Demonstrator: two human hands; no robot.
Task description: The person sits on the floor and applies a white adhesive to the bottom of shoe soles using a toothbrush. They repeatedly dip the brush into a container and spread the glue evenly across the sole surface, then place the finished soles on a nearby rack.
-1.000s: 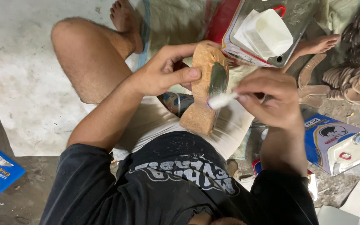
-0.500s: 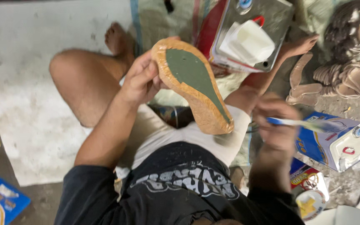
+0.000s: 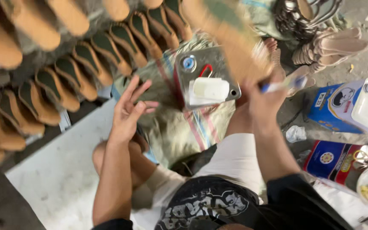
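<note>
Soles [image 3: 81,64] racked left, tins [image 3: 350,106] right — sacking [image 3: 184,127] between

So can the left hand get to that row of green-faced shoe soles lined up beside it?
Probably yes. The left hand is empty, fingers spread, and the row of shoe soles lies just to its left with nothing visible between them. The right hand is busy holding a brush.
</note>
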